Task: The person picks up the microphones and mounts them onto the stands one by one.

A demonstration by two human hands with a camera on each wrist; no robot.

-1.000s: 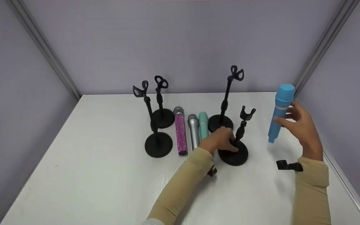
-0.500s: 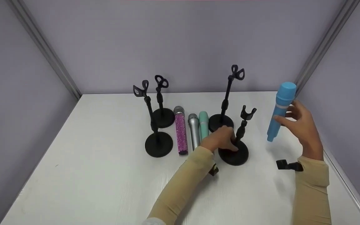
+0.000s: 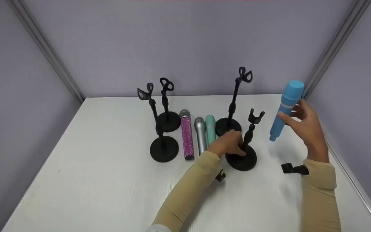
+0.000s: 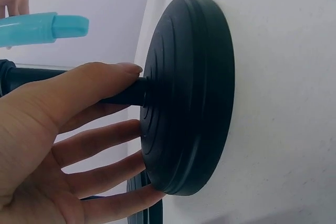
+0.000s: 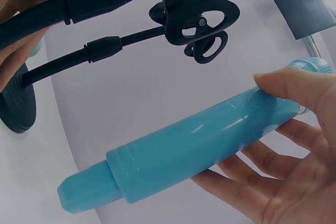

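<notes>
On the right, my right hand [image 3: 308,125] holds a blue microphone [image 3: 283,111] above the table, thumb on one side and fingers on the other. The microphone is tilted, its wide head up and its narrow tail down; the right wrist view shows this tail [image 5: 89,187] close. My left hand [image 3: 227,144] grips the front right black microphone stand [image 3: 250,135] low on its pole, just above the round base [image 4: 194,98]. In the left wrist view the thumb lies along the pole and the fingers reach the base. That stand's forked clip [image 3: 255,117] points up, with nothing in it.
A taller stand [image 3: 233,100] rises behind the left hand. Two more stands [image 3: 163,148] are on the left. Between them lie a pink glitter microphone [image 3: 187,137], a silver one [image 3: 200,135] and a mint green one [image 3: 210,127]. Walls enclose the white table [image 3: 92,177].
My right hand has moved the blue microphone slightly left and up, toward the front right stand. The left hand stays on that stand.
</notes>
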